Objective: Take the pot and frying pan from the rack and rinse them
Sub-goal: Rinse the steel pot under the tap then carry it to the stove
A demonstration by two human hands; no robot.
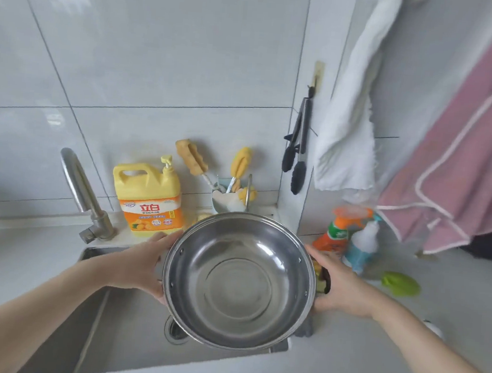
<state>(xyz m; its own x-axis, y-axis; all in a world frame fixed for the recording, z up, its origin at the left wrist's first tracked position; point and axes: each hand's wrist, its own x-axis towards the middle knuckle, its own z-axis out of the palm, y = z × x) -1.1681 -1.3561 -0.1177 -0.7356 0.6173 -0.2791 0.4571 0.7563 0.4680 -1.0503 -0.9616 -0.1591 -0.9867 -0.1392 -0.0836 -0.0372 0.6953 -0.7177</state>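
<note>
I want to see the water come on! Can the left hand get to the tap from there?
Probably yes, but not right now. The tap stands just beyond the left hand with nothing between them, yet both hands grip the pot over the sink; the right hand would have to hold it alone.

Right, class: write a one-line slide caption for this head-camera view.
Both hands, left hand and right hand, hold a stainless steel pot tilted over the sink, faucet off.
</note>
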